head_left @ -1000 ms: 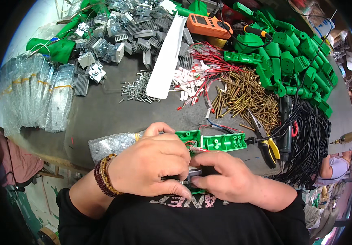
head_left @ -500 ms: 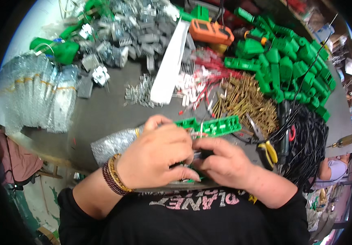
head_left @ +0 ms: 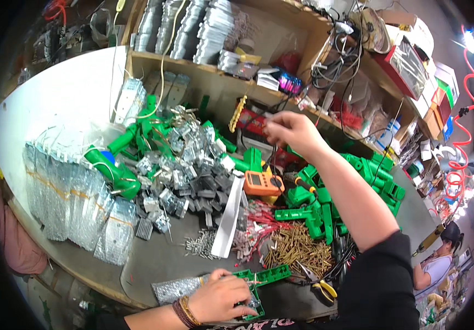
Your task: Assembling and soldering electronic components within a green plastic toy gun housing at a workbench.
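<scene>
Near the front edge of the table, my left hand (head_left: 223, 297) rests with bent fingers over a green plastic housing half (head_left: 272, 275), holding it down. Part of the housing and whatever lies inside it is hidden under the fingers. A clear bubble-wrap sleeve (head_left: 173, 290) lies just left of that hand. My right hand (head_left: 294, 132) is raised and stretched far forward before the shelf, beside hanging black cables. Its thumb and fingertips are pinched together; what they hold, if anything, is too small to tell. A yellow chain-like strip (head_left: 238, 114) hangs left of it.
Grey and silver parts (head_left: 198, 181), brass-coloured pins (head_left: 297, 247) and green housings (head_left: 325, 209) are heaped across the table. An orange multimeter (head_left: 263, 184) stands behind a white strip (head_left: 229, 220). Yellow-handled pliers (head_left: 323, 291) lie at right. Wrapped packs (head_left: 72, 192) line the left. Another person (head_left: 434, 264) sits far right.
My right hand has left the housing and risen forward to the shelf. My left hand stays on the housing. The view has tilted up, bringing in the shelves.
</scene>
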{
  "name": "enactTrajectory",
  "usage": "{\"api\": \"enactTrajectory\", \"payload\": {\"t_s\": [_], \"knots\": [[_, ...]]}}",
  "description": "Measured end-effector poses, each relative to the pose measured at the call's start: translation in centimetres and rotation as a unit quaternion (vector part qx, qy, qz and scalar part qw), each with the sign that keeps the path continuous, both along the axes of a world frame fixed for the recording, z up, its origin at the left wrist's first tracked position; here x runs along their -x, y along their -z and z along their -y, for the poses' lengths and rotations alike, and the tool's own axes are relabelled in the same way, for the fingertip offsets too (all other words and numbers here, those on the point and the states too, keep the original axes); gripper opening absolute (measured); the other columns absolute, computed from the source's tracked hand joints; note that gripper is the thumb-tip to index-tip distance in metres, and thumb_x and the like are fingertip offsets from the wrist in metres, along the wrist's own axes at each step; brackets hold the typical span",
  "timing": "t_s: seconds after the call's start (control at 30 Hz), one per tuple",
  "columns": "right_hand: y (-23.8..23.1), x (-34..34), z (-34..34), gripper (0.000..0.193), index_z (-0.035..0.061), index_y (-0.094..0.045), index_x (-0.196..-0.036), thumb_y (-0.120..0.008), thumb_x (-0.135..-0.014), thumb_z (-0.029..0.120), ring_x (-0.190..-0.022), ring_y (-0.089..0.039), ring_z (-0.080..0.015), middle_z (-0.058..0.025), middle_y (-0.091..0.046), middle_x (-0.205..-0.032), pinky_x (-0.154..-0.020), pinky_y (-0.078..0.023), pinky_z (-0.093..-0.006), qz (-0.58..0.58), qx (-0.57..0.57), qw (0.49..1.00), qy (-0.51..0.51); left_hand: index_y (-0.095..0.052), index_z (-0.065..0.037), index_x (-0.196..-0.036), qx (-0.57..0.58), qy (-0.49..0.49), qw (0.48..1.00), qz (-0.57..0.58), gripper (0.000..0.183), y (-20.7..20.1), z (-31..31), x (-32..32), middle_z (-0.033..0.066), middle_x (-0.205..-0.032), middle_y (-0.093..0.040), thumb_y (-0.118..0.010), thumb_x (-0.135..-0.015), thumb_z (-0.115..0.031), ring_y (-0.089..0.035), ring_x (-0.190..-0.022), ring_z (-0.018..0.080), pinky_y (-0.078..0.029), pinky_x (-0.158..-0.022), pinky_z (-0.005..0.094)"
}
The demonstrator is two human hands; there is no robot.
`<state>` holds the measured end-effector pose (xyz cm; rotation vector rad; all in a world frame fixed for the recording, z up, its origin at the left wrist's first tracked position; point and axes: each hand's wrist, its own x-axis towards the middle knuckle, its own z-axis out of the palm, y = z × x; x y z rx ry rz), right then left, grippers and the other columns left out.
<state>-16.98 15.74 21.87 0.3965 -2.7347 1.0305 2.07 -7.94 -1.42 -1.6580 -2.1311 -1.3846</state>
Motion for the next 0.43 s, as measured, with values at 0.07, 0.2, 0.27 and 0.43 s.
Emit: {"api": "enactTrajectory", "payload": {"t_s": [0.07, 0.2, 0.27, 0.43], "knots": [[-0.8, 6.2, 0.3, 0.037, -0.0022, -0.061, -0.12, -0.064, -0.098, 0.027, -0.089, -0.071, -0.0196, -0.012, -0.07, -0.105, -0.075, -0.057, -0.0305, 0.035, 0.193, 0.98, 0.015, -0.064, -0.015, -0.082, 0.012, -0.012, 1.0, -0.002, 0.029, -1.0, -0.2, -0.1, -0.0032, -0.09, -0.064, -0.078, -0.083, -0.04, -0.063, -0.096, 0.0149, -0.037, -0.097, 0.04], [-0.1, 17.2, 1.8, 0.044, -0.0038, -0.046, -0.13, -0.049, -0.106, 0.033, -0.086, -0.071, -0.0302, -0.0227, -0.068, -0.108, -0.076, -0.06, -0.0422, 0.096, 0.449, 0.888, 0.005, -0.067, -0.009, -0.088, 0.034, -0.036, 0.999, -0.002, 0.033, -2.4, 0.1, 0.1, 0.0109, -0.094, -0.063, -0.079, -0.077, -0.037, -0.061, -0.094, 0.0305, -0.042, -0.092, 0.0442], [-0.5, 21.0, 0.9, 0.046, -0.0041, -0.051, -0.121, -0.042, -0.108, 0.039, -0.075, -0.07, -0.0282, -0.0192, -0.071, -0.093, -0.056, -0.055, -0.029, 0.199, 0.482, 0.853, -0.029, -0.067, -0.009, -0.089, 0.002, -0.034, 0.999, -0.006, 0.033, -1.8, 0.0, 0.3, 0.0109, -0.093, -0.063, -0.078, -0.078, -0.038, -0.06, -0.093, 0.0301, -0.042, -0.091, 0.044], [0.1, 23.1, 3.5, 0.043, -0.0011, -0.054, -0.118, -0.044, -0.107, 0.039, -0.075, -0.071, -0.0282, -0.0202, -0.072, -0.097, -0.043, -0.046, -0.0196, 0.101, 0.557, 0.824, 0.01, -0.066, -0.013, -0.107, 0.071, 0.031, 0.997, 0.007, 0.029, 0.6, 0.2, 1.3, 0.0049, -0.11, -0.063, -0.075, -0.087, -0.033, -0.059, -0.112, 0.0199, -0.033, -0.105, 0.0409]]}}
